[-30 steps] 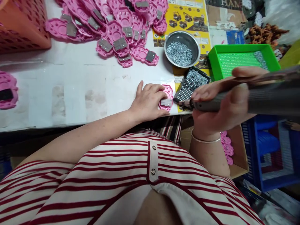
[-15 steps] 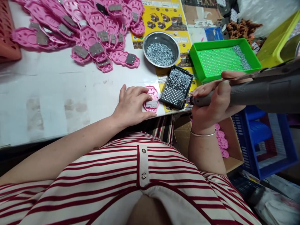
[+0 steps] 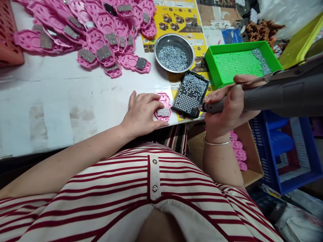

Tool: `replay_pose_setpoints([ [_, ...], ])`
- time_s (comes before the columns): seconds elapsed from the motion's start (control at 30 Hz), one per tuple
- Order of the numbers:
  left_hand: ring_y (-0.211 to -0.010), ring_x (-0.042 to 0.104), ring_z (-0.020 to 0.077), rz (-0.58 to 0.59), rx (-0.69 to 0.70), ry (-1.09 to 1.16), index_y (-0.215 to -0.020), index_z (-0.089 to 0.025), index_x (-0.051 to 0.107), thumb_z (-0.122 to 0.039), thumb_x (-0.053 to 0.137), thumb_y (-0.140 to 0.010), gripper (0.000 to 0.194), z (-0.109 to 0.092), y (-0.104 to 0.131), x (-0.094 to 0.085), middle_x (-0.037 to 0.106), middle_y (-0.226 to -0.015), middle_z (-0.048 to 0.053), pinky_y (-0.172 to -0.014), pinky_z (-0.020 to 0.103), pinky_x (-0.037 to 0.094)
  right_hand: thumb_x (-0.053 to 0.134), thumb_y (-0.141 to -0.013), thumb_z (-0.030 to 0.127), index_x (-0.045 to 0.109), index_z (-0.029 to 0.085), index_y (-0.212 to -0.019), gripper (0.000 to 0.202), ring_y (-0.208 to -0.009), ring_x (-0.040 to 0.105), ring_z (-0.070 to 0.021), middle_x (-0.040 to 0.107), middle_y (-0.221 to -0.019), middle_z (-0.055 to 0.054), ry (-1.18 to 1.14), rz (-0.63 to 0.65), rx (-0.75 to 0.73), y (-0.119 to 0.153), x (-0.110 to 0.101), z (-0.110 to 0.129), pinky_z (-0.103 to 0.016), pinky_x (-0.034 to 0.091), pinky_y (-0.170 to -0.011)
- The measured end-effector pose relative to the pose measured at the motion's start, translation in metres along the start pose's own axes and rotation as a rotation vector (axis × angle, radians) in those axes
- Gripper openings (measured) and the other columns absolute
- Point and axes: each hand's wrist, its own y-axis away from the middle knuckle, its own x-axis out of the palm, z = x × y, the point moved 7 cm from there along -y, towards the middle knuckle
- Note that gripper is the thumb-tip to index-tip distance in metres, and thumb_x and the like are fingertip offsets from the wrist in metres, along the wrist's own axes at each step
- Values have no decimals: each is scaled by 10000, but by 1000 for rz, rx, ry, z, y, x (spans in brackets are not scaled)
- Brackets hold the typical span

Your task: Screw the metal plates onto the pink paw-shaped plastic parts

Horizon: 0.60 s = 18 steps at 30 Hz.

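Observation:
My left hand [image 3: 142, 112] rests on the table, its fingers and thumb round a pink plastic part [image 3: 164, 107] with a grey metal plate. In my right hand [image 3: 227, 109] is a dark grey power screwdriver [image 3: 272, 95], its tip over the lower right corner of a black perforated tray [image 3: 190, 95]. Small screws lie heaped in the upper part of that tray. A metal bowl [image 3: 174, 53] of screws stands just behind it.
Many pink parts [image 3: 97, 40] with plates are piled at the back left, beside a red basket [image 3: 8, 37]. A green tray [image 3: 242, 64] stands right of the bowl. Below the table's right side are a cardboard box [image 3: 256, 148] and blue crates [image 3: 280, 181].
My right hand and the screwdriver have shifted slightly left, over the black tray's corner. My left hand has stayed on the pink part.

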Motion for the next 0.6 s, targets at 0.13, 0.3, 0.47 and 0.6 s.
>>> replay_pose_setpoints([
  [0.13, -1303, 519, 361, 0, -1, 0, -1098, -238, 709, -521, 842, -744, 473, 0, -1, 1, 625, -1358, 94, -1201, 709, 205, 562, -906, 615, 489, 255, -1061, 398, -441, 375, -83, 391, -663, 45, 48, 4, 5, 0, 2, 1, -302, 400, -457],
  [0.3, -1324, 502, 364, 18, -11, 6, -1103, -244, 706, -527, 825, -759, 461, 0, 0, 0, 614, -1383, 91, -1205, 699, 212, 580, -937, 468, 517, 242, -1055, 263, -452, 411, -80, 345, -617, 65, -66, -28, -67, -4, 0, 12, -267, 400, -462],
  [0.47, -1356, 485, 365, 67, 10, 43, -1290, -222, 632, -502, 827, -755, 635, 2, 0, -1, 590, -1442, 103, -1234, 697, 158, 459, -967, 303, 531, 257, -999, 91, -469, 449, -90, 331, -589, 60, -80, -88, -45, -9, 1, 34, -256, 415, -491],
  [0.6, -1389, 470, 348, 75, -10, 62, -1311, -177, 622, -448, 849, -737, 674, 5, -2, -3, 561, -1475, 125, -1251, 658, 167, 480, -959, 338, 524, 268, -979, 85, -484, 468, -74, 311, -606, 63, -189, -11, 19, -5, 21, 49, -244, 449, -515],
])
